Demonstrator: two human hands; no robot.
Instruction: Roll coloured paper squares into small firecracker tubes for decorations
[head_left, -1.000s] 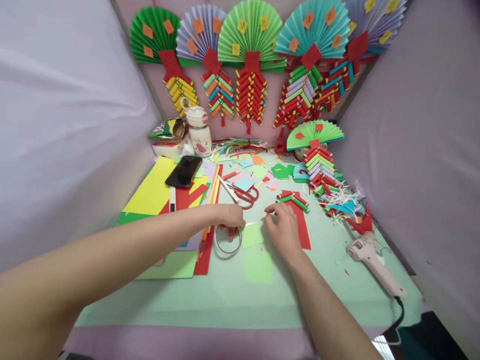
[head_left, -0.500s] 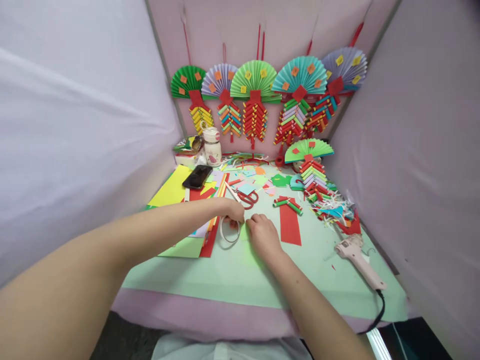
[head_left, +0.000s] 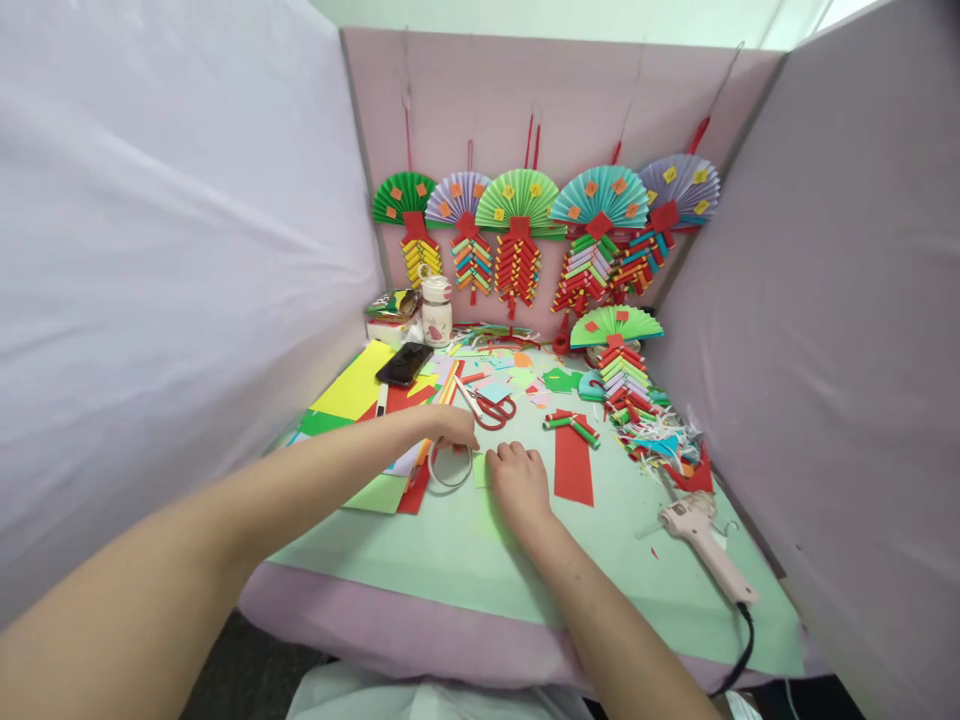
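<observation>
My left hand [head_left: 454,427] reaches over the stacked coloured sheets, and its curled fingers rest on the far rim of a white tape ring [head_left: 450,466] lying on the table. My right hand [head_left: 517,482] sits just right of the ring, its knuckles bent and its fingers pressed down on a small light green paper piece [head_left: 480,470]. That piece is mostly hidden under the hand. A red paper strip [head_left: 574,466] lies to the right of my right hand, with a few rolled paper tubes [head_left: 571,423] at its far end.
Red-handled scissors [head_left: 491,406], a black phone [head_left: 405,363] on a yellow sheet [head_left: 352,385], a lidded cup [head_left: 436,310] and paper scraps lie farther back. A corded pink glue gun [head_left: 701,540] lies at right. Paper fans [head_left: 521,200] hang on the back panel. The green table mat [head_left: 465,560] ends near me.
The view has pulled back and tilted up, so more wall shows. My right hand has moved left from the red strip to the green piece beside the tape ring. The left hand stays on the ring.
</observation>
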